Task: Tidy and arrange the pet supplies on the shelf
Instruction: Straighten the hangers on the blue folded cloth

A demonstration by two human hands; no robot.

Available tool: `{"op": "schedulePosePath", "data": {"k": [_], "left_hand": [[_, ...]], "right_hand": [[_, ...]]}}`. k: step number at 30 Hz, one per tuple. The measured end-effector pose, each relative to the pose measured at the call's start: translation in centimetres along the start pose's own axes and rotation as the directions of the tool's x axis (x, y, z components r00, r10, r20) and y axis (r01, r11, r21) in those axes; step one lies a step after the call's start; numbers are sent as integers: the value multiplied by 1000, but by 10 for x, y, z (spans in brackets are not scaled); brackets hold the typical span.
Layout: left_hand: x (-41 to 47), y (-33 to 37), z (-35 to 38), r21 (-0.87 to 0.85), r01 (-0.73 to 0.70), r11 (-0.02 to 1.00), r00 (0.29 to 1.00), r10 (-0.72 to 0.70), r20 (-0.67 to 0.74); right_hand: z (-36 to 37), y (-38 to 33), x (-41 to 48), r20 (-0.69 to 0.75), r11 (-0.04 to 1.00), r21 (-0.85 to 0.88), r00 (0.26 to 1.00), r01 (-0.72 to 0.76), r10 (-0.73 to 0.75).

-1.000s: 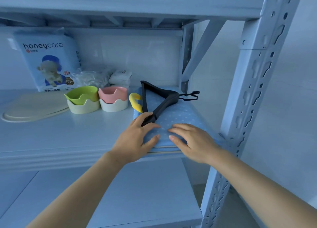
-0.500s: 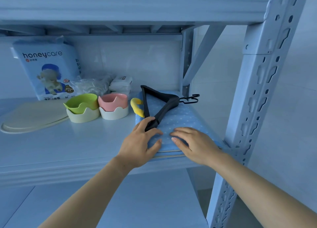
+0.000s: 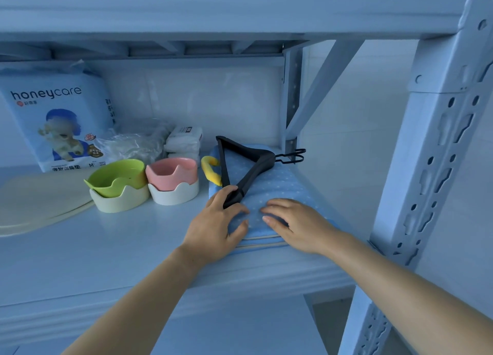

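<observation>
A folded blue dotted blanket [image 3: 282, 186] lies at the right end of the shelf [image 3: 112, 248]. A black hanger [image 3: 248, 168] rests on top of it, its hook pointing right. My left hand [image 3: 216, 226] lies on the blanket's near left corner, fingers spread, touching the hanger's near end. Flat on the blanket beside it is my right hand [image 3: 298, 221], fingers straight. A yellow curved piece [image 3: 210, 169] pokes out at the blanket's left edge.
Left of the blanket stand a pink bowl [image 3: 172, 180] and a green bowl [image 3: 117, 184] in white bases. Behind them are a honeycare pad pack [image 3: 58, 117], a clear plastic bag [image 3: 133, 144] and a white packet [image 3: 184, 141]. Beige mats [image 3: 34, 202] lie far left. An upright post [image 3: 426, 168] stands at right.
Both hands stay on the blanket with hardly any shift. The view has tilted slightly, so the shelf contents sit lower in the frame.
</observation>
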State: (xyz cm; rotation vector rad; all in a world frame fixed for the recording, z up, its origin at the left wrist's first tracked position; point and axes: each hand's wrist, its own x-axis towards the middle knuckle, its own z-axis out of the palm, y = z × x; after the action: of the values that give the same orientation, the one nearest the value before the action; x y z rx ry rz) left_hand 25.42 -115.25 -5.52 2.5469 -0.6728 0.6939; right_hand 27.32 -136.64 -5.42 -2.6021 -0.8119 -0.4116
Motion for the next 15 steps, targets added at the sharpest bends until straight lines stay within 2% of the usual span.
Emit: {"op": "schedulePosePath", "data": {"k": [11, 15], "left_hand": [[6, -24, -3, -23, -14, 1000, 1000, 14, 3], [-2, -24, -8, 6, -13, 1000, 1000, 13, 9]], "right_hand": [[5, 2, 24, 0, 994, 110, 1000, 1, -1], [0, 7, 23, 21, 996, 83, 999, -26, 24]]}}
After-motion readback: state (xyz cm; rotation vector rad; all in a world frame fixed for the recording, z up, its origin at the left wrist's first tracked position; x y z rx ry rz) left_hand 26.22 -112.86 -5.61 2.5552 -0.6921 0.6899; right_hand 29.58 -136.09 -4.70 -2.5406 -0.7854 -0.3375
